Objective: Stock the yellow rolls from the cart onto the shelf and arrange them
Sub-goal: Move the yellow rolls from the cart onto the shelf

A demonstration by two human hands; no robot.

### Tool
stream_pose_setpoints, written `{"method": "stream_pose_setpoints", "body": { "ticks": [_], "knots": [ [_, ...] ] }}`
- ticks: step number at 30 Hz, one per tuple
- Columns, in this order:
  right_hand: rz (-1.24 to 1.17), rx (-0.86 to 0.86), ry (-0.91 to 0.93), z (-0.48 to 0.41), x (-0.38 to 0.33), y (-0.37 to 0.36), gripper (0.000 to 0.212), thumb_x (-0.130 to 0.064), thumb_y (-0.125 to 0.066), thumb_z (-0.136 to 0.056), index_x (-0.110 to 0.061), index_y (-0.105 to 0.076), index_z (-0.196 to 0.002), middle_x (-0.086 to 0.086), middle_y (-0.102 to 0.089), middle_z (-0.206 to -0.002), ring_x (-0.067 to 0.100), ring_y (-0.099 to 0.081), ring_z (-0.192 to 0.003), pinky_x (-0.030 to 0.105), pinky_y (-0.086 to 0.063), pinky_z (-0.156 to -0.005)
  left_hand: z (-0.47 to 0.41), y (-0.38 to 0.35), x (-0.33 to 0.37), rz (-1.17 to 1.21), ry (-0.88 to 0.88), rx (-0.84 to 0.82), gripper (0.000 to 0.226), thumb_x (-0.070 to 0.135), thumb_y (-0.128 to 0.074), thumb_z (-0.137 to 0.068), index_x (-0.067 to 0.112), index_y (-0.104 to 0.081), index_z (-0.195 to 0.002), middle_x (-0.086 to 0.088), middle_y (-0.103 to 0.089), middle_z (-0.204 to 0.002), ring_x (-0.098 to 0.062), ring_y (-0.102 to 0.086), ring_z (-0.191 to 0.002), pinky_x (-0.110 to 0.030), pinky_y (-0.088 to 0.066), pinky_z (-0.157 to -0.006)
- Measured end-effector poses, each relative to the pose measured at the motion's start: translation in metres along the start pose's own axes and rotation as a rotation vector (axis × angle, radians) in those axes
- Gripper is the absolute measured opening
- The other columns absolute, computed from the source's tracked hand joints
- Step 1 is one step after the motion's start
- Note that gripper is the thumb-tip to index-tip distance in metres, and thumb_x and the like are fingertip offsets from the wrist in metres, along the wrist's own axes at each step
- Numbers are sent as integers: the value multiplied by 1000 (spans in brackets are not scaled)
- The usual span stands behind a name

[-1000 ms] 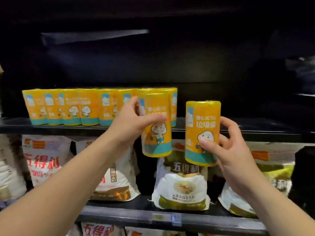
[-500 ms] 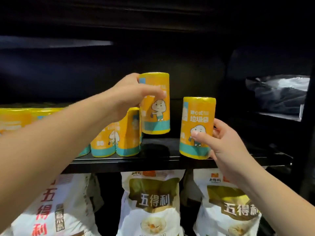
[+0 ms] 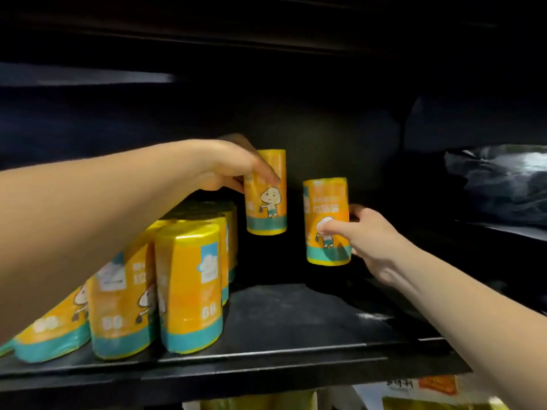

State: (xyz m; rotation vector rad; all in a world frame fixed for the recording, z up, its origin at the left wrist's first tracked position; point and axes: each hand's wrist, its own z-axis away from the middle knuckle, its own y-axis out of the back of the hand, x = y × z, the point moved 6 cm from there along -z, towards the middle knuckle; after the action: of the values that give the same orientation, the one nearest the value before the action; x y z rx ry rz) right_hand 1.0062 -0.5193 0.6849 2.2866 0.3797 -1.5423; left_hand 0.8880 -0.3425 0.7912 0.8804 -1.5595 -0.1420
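Head view: two yellow rolls upright over the black shelf (image 3: 296, 327), right of the stocked row (image 3: 189, 285). My left hand (image 3: 228, 167) grips the left roll (image 3: 266, 192) near its top; my right hand (image 3: 370, 241) pinches the right roll (image 3: 325, 220), thumb in front. Dark bag (image 3: 500, 179) far right.

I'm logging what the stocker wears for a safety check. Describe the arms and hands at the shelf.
Both forearms are bare as far as the picture shows: no sleeves, and any sleeve further up is out of view. The left hand and the right hand wear no gloves. No watch, bracelet or ring shows on the visible parts, though some fingers are hidden behind the yellow rolls.
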Motion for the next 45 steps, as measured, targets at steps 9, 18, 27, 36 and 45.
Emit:
{"method": "stream_pose_setpoints", "body": {
  "ticks": [9, 18, 27, 36, 45],
  "knots": [
    [51, -112, -70, -81, 15, -34, 37, -5, -82, -69, -20, -65, -98, 7, -75, -104, 23, -72, -93, 42, -56, -85, -72, 12, -16, -200, 62, 21, 52, 6, -80, -75, 15, -55, -120, -8, -64, -108, -25, -61, -104, -44, -53, -97],
    [186, -168, -189, -136, 36, -51, 57, -13, -87, -66, -23, -60, -115, 4, -69, -114, 24, -66, -105, 51, -51, -96, -118, 9, -35, -435, 71, -31, 58, 9, -80, -77, 6, -55, -129, -11, -63, -113, -23, -62, -104, -34, -53, -95],
    [261, -157, -276, -155, 53, -69, 66, -17, -90, -66, -21, -56, -123, 4, -64, -121, 27, -60, -112, 50, -51, -95, -150, -14, -74, -732, -9, -28, 79, 28, -84, -75, 16, -46, -142, -5, -54, -138, -23, -56, -119, -36, -51, -97],
    [281, -150, -301, -161, 69, -82, 61, -15, -89, -68, -20, -57, -120, 4, -64, -121, 25, -61, -112, 43, -54, -88, -154, -25, -84, -910, -84, -67, 80, 36, -81, -77, 18, -43, -145, -5, -50, -141, -24, -53, -125, -38, -49, -101],
    [328, -170, -272, -162, 67, -84, 61, -14, -87, -70, -17, -57, -123, 5, -64, -122, 24, -61, -112, 41, -54, -88, -152, -24, -80, -1061, -87, -38, 72, 40, -82, -75, 14, -51, -134, -6, -55, -128, -23, -58, -111, -33, -53, -86]
  ]
}}
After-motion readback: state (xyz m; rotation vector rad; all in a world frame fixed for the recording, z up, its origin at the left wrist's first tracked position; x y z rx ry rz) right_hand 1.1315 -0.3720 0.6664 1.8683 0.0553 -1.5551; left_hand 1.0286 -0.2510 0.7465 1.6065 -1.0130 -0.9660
